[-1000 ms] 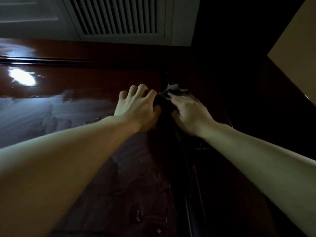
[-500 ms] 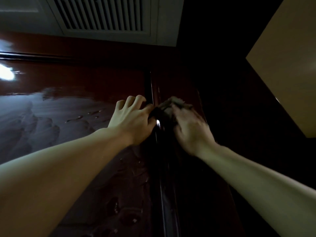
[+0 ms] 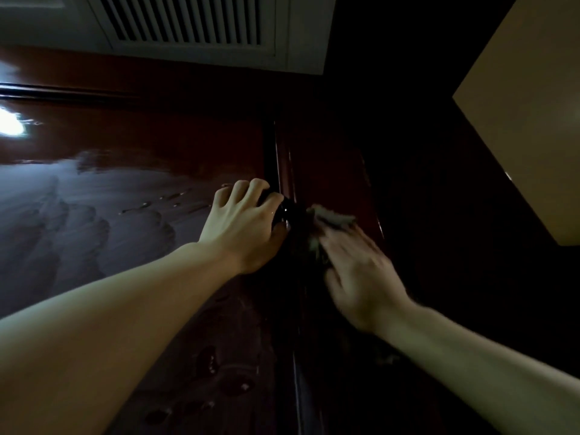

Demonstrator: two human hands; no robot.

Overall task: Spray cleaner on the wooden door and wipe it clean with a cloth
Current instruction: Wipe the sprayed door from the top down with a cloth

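A crumpled, pale greyish cloth (image 3: 332,219) is seen against the raised right-hand moulding of the glossy, dark reddish-brown wooden door (image 3: 163,158), just beyond the fingertips of the right hand (image 3: 361,274). The right hand is laid over the cloth, palm toward the wood; it is blurred, so it cannot be told whether the fingers are curled round the fabric or pressed flat upon it. Just to the left, across a narrow vertical groove, the left hand (image 3: 241,224) is placed at the edge of the door panel. Its fingers are curled around a small, dark, shiny object (image 3: 284,211), whose shape is not made out in the dim light. The two hands are kept close together without touching. Smeared wet streaks and droplets are seen on the panel left of the left hand. A white slatted vent (image 3: 188,20) is visible above the door.
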